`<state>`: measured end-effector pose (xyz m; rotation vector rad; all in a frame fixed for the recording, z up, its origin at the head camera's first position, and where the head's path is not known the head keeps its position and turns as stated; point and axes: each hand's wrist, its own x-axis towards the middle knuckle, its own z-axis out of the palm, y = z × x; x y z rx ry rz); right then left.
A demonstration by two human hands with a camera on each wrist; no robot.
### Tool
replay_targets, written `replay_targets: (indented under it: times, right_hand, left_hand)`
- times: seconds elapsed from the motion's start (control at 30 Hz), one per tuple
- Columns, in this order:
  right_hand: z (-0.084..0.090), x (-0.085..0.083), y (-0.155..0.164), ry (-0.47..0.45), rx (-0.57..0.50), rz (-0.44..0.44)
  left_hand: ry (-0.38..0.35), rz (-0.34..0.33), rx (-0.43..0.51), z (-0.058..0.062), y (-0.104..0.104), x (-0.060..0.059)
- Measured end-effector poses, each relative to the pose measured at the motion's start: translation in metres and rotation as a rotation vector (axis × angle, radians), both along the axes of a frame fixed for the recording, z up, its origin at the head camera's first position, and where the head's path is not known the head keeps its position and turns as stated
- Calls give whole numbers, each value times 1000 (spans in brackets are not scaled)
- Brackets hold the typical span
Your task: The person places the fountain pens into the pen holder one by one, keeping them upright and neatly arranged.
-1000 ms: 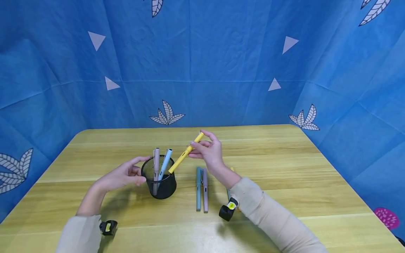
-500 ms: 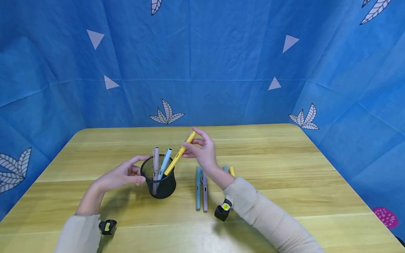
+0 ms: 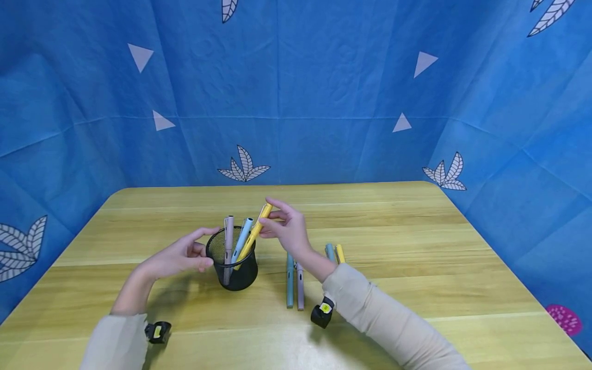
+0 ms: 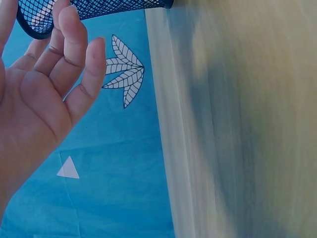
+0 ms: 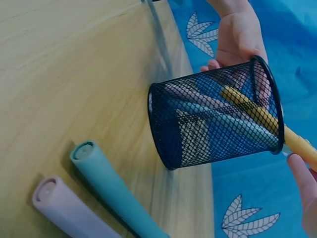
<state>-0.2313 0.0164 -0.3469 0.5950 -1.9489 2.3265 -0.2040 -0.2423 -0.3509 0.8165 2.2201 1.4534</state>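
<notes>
A black mesh pen holder (image 3: 243, 278) stands upright on the table, with my left hand (image 3: 178, 257) gripping its left side near the rim between thumb and index finger. My right hand (image 3: 291, 231) pinches the upper end of a yellow pen (image 3: 253, 237). That pen slants down into the holder; through the mesh in the right wrist view, its lower tip (image 5: 230, 94) appears above the holder's bottom. A pale purple pen (image 3: 228, 231) and a light blue pen (image 3: 244, 232) lean inside. In the left wrist view, part of the holder (image 4: 114, 7) shows above the left hand's fingers.
Right of the holder, a teal pen (image 3: 290, 285) and a purple pen (image 3: 300, 293) lie side by side on the wooden table (image 3: 222, 339). Another teal pen (image 3: 330, 251) and another yellow pen (image 3: 339, 253) lie farther right, partly behind the right sleeve (image 3: 370, 303).
My right hand has moved left and then down, bringing the yellow pen from the holder's right rim into it. The left hand and the holder have stayed in place.
</notes>
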Motion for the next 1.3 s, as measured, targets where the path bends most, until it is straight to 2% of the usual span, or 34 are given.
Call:
replay_targets:
  times: [0.43, 0.6, 0.77, 0.93, 1.1, 1.3]
  right_hand:
    - [-9, 2, -5, 46, 94, 48]
    - [-11, 3, -6, 33, 93, 55]
    - [-12, 3, -4, 38, 140, 54]
    - [-13, 5, -2, 22, 172, 64]
    - [-14, 5, 1, -5, 160, 81]
    - [-13, 6, 7, -12, 164, 89]
  left_hand:
    - [-14, 16, -8, -1, 0, 0]
    - [-29, 15, 3, -1, 0, 1]
    - [-28, 25, -5, 0, 1, 1]
    - [-2, 32, -10, 1, 0, 1]
    - [37, 32, -18, 1, -2, 0]
    - [14, 45, -30, 3, -4, -2]
